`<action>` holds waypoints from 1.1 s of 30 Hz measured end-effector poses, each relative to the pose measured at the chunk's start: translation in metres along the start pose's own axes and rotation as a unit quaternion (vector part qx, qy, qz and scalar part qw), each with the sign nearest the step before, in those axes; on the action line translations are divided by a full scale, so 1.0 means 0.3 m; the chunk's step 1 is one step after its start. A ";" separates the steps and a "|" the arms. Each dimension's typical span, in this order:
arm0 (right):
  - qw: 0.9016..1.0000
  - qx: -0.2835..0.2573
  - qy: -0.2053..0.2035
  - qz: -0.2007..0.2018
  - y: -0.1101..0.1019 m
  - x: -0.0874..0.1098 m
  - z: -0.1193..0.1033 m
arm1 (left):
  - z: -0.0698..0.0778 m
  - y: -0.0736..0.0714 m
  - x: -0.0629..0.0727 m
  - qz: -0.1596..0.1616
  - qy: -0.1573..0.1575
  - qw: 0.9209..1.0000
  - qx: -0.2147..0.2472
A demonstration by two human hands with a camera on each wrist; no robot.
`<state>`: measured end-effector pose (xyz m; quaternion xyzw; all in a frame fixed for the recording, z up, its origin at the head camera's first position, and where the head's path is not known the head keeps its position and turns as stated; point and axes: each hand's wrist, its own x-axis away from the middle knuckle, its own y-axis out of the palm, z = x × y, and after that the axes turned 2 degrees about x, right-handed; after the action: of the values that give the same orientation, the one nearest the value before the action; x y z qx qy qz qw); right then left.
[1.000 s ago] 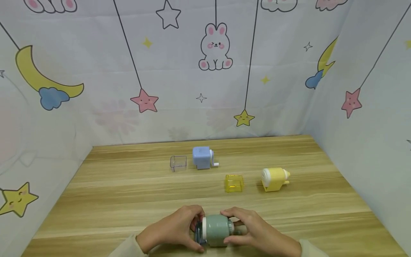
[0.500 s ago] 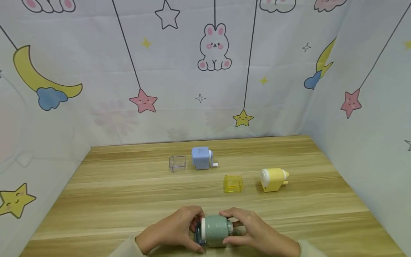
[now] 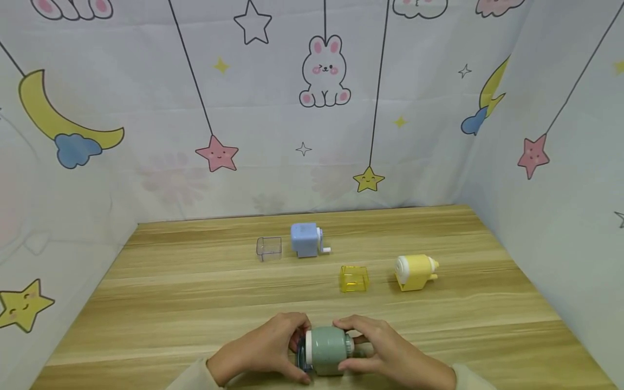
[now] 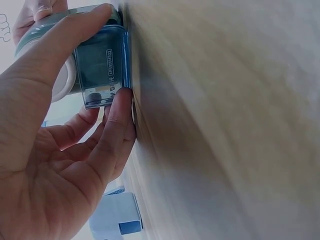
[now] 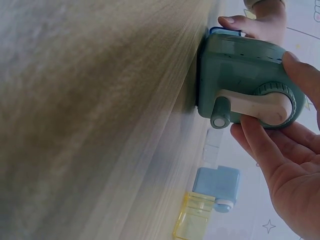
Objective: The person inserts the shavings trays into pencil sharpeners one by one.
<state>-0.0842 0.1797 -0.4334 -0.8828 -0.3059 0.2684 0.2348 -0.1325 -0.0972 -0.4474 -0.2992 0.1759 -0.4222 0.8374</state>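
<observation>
A green crank pencil sharpener with a white front ring stands at the table's near edge, between both hands. On its left side is a see-through blue shavings drawer, which my left hand pinches between thumb and fingers; the drawer sits partly in the body. From the right, my right hand grips the sharpener's body, thumb on one side and fingers on the other. The right wrist view shows the white crank arm and its green knob close to those fingers.
Farther back stand a blue crank sharpener and a yellow one. A clear drawer lies left of the blue sharpener, and a yellow see-through drawer left of the yellow one. Printed cloth walls enclose the wooden table.
</observation>
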 end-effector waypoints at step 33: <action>1.000 -0.003 0.010 0.004 0.005 -0.001 0.009 | 0.015 0.024 -0.020 0.017 -0.010 1.000 -0.008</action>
<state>-0.0853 0.1792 -0.4362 -0.8874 -0.3008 0.2598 0.2336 -0.1292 -0.0873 -0.4484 -0.3071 0.1762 -0.4036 0.8436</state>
